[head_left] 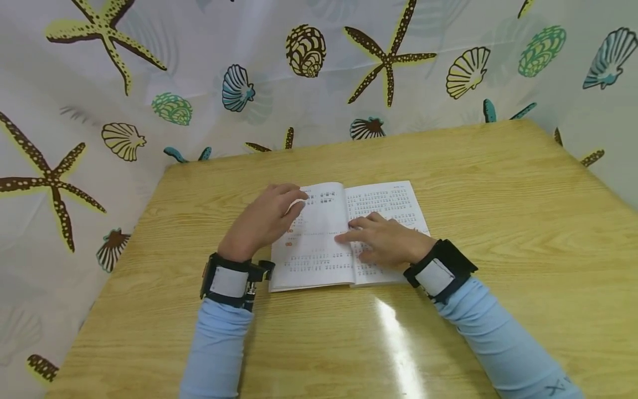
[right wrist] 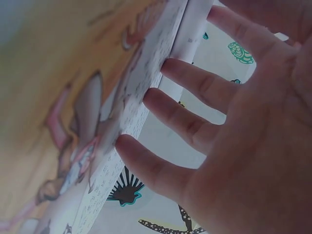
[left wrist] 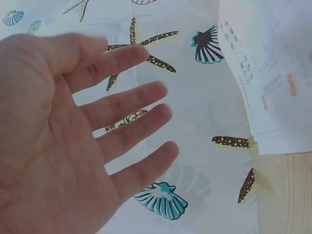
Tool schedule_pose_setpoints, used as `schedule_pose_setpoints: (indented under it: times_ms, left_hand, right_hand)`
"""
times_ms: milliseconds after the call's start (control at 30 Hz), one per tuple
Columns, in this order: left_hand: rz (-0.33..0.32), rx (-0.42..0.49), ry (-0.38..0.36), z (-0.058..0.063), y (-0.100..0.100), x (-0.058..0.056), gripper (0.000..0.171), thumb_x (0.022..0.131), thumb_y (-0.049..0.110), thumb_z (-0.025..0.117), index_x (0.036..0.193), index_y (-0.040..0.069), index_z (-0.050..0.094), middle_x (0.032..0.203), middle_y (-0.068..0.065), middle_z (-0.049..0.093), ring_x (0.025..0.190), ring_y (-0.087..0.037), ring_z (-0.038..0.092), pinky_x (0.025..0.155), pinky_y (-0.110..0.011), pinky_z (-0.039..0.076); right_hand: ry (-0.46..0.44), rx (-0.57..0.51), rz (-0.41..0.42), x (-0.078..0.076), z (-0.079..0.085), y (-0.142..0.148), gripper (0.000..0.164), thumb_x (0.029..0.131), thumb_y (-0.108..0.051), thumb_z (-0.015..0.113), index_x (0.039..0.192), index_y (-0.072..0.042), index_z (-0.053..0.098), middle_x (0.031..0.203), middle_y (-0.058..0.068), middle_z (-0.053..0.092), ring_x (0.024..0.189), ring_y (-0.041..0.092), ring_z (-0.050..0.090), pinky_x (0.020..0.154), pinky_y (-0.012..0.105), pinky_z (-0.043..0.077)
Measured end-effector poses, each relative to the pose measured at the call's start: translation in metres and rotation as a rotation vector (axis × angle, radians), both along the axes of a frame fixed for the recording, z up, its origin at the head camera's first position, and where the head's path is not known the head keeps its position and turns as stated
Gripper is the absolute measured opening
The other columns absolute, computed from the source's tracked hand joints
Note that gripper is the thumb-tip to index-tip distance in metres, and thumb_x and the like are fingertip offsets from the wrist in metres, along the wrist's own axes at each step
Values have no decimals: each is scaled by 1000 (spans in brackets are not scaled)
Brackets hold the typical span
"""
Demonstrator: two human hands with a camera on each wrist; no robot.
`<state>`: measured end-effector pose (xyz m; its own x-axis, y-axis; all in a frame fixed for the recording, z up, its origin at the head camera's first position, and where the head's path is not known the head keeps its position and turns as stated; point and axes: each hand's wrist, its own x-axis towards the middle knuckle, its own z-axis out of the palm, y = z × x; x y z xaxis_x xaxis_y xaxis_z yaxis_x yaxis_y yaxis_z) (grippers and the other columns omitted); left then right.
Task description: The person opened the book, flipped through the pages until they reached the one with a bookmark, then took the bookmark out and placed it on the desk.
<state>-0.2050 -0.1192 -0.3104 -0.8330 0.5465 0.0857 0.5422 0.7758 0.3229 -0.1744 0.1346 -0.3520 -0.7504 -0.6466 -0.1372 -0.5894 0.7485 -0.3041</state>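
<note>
An open book (head_left: 311, 271) lies on the wooden table, its two pages covered in printed text. Over the upper left part of the left page is my left hand (head_left: 264, 219), fingers loosely bent and apart. In the left wrist view that hand (left wrist: 105, 114) has spread fingers and an empty palm, with a page (left wrist: 282, 83) beyond them. My right hand (head_left: 389, 239) rests on the right page, its fingers reaching to the centre fold. The right wrist view has its fingertips touching the text page, beside a coloured illustration (right wrist: 73, 126) close to the camera.
The wooden table (head_left: 518, 221) extends around the book on all sides. Behind it and along both sides hangs a white cloth (head_left: 189, 39) printed with shells and starfish. Black straps (head_left: 441, 269) with small devices circle both wrists, above light blue sleeves (head_left: 214, 343).
</note>
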Motion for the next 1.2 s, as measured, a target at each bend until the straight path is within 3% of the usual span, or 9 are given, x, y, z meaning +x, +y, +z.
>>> schedule_pose_setpoints:
  times_ms: [233,367,800,1000,1200]
  left_hand:
    - [-29,-166,-265,-17,16,-1,58,95,21,74,147,7,53,152,-16,48,140,-32,44,110,-46,40]
    - [-23,-224,-339,-28,24,-2,71,89,20,81,151,11,48,154,-16,45,141,-32,42,108,-49,42]
    - [5,-299,-334,-34,34,1,74,87,19,83,151,14,48,150,-14,48,132,-33,46,101,-48,48]
    - [15,-303,-332,-35,36,1,74,87,19,83,151,13,47,152,-14,46,137,-34,44,103,-49,46]
    - [36,-286,-359,-34,35,2,74,87,20,83,152,12,46,155,-14,42,139,-35,40,105,-50,43]
  right_hand:
    - [-7,11,-2,0,0,-1,46,98,-14,66,144,-18,60,151,22,45,132,44,43,99,64,43]
    - [4,17,1,-1,0,-1,46,99,-16,66,145,-18,59,151,22,44,133,44,42,99,66,42]
    - [69,17,33,0,-3,0,46,98,-16,68,143,-18,60,147,21,48,129,45,46,93,65,47]
    - [21,10,-14,-1,-2,2,57,96,-14,69,150,-12,51,150,19,46,133,42,43,99,66,42]
    - [-18,31,-63,-5,0,7,61,94,-13,73,148,-1,48,152,18,45,137,40,41,107,58,39]
